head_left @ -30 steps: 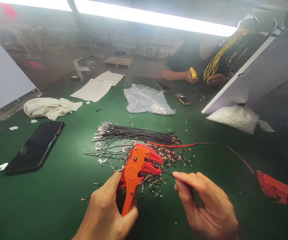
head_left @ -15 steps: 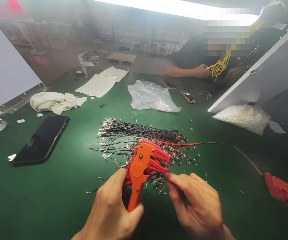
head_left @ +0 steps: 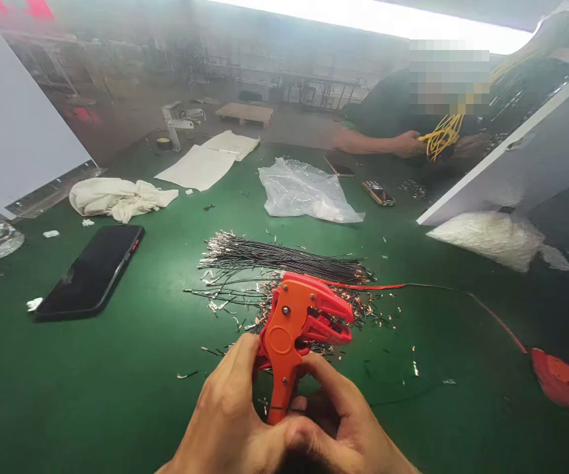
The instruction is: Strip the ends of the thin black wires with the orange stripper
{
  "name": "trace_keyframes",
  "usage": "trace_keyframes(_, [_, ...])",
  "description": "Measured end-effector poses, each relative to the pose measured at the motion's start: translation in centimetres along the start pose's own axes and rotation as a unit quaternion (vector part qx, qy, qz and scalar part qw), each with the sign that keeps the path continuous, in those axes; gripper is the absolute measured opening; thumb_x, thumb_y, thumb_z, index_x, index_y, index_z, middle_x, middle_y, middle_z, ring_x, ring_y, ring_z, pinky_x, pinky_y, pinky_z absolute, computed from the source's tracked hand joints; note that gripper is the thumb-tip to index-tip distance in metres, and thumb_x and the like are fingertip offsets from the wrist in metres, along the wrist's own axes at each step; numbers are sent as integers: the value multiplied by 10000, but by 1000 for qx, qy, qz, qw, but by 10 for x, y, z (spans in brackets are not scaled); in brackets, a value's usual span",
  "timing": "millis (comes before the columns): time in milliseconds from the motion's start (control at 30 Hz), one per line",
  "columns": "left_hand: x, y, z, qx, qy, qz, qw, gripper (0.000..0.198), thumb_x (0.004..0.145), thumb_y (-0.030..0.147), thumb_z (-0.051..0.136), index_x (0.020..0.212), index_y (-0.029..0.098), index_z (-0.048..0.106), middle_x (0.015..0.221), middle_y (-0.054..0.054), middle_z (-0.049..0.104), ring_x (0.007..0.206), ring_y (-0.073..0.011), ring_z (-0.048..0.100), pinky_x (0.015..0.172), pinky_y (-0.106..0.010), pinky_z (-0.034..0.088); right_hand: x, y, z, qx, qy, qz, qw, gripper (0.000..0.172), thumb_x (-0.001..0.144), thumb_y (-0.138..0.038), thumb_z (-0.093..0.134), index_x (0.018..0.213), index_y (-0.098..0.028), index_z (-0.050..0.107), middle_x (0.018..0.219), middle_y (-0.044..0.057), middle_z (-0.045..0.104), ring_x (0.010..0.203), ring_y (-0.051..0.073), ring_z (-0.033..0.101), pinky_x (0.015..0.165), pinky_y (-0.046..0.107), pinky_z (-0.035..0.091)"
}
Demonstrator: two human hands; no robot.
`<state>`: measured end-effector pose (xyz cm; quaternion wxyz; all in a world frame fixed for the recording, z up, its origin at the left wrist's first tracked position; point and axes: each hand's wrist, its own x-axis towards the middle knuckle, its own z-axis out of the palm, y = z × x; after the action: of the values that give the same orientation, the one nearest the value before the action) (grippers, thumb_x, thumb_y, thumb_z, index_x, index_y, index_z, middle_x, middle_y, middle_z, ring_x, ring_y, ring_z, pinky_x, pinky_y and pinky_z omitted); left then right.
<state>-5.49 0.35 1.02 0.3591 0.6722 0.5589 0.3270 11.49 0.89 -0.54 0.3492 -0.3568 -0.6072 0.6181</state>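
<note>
My left hand is wrapped around the handle of an orange and red wire stripper, whose jaws point right and stand apart with no wire seen between them. Close against the handle is my right hand, its fingers curled and its thumb near my left thumb. A thin black wire crosses the lower handle at the right fingertips; a dark line reappears to the right of that hand. Behind the tool lies a bundle of black wires with bared ends, and loose wires and cut scraps lie around it.
A phone and a white cloth lie left. Behind are paper and a plastic bag. At right are a filled bag, a panel and a second red tool. Across the table, another person's hand holds yellow wires.
My right hand has moved left and down from beside the jaws to the stripper's handle. The stripper has shifted slightly right in view, and the whole scene has shifted a little right too.
</note>
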Motion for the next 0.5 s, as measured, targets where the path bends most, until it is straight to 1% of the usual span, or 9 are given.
trace_keyframes(67, [-2, 2, 1, -10, -9, -23, 1000, 273, 758, 280, 639, 1000, 217, 530, 870, -25, 668, 740, -195, 668, 665, -321, 572, 3, -6, 1, -5, -20, 30, 999, 390, 856, -556, 604, 987, -189, 620, 867, 44, 569, 667, 141, 510, 587, 250, 478])
trace_keyframes(100, [-2, 3, 2, -15, -19, -21, 999, 308, 744, 251, 639, 1028, 216, 527, 896, -30, 668, 762, -197, 670, 681, -322, 572, 3, -8, 0, 6, -32, 43, 999, 370, 862, -537, 595, 979, -188, 627, 825, 35, 572, 676, 152, 523, 613, 267, 487])
trace_keyframes(167, [-2, 4, 1, -28, -53, 3, 998, 460, 692, 200, 675, 1121, 222, 511, 976, -39, 667, 844, -203, 675, 751, -320, 573, 3, -9, -1, 19, -13, 68, 997, 338, 877, -509, 584, 970, -189, 643, 796, 33, 601, 700, 171, 554, 669, 300, 501])
trace_keyframes(233, [-1, 4, -1, -57, -98, 33, 993, 639, 650, 175, 716, 1238, 234, 472, 1089, -54, 656, 964, -220, 666, 843, -318, 562, 2, -9, -4, 16, 16, 85, 996, 332, 893, -499, 580, 972, -187, 660, 845, 58, 663, 762, 196, 592, 726, 323, 507])
trace_keyframes(267, [0, 4, -3, -77, -120, 40, 989, 668, 663, 178, 715, 1276, 238, 455, 1140, -63, 648, 1021, -228, 654, 882, -317, 551, 2, -8, -5, 6, 21, 83, 996, 345, 902, -505, 571, 984, -182, 663, 877, 71, 684, 788, 205, 602, 743, 328, 507])
trace_keyframes(300, [1, 4, -4, -99, -139, 35, 985, 644, 704, 187, 691, 1296, 238, 445, 1185, -72, 639, 1069, -231, 641, 917, -316, 537, 1, -8, -7, -8, 16, 74, 997, 373, 915, -518, 550, 1015, -176, 658, 917, 85, 696, 813, 213, 607, 759, 331, 506])
trace_keyframes(367, [2, 5, -7, -136, -166, -6, 977, 513, 809, 186, 586, 1300, 226, 440, 1239, -92, 630, 1107, -222, 628, 956, -315, 515, 1, -9, -8, -42, -11, 43, 998, 449, 949, -554, 468, 1088, -157, 624, 959, 102, 689, 817, 206, 594, 766, 326, 503])
trace_keyframes(433, [2, 6, -7, -157, -181, -57, 969, 422, 869, 184, 501, 1285, 205, 436, 1248, -111, 635, 1074, -212, 639, 952, -318, 508, 2, -9, -9, -85, -28, 17, 996, 513, 973, -585, 378, 1078, -138, 607, 891, 87, 653, 733, 175, 549, 718, 305, 496])
trace_keyframes(500, [2, 7, -6, -177, -184, -92, 962, 399, 886, 207, 488, 1282, 191, 441, 1227, -116, 650, 1040, -217, 647, 945, -325, 501, 2, -9, -10, -107, -42, 0, 993, 545, 985, -596, 315, 1050, -134, 596, 820, 65, 606, 676, 158, 511, 674, 294, 491])
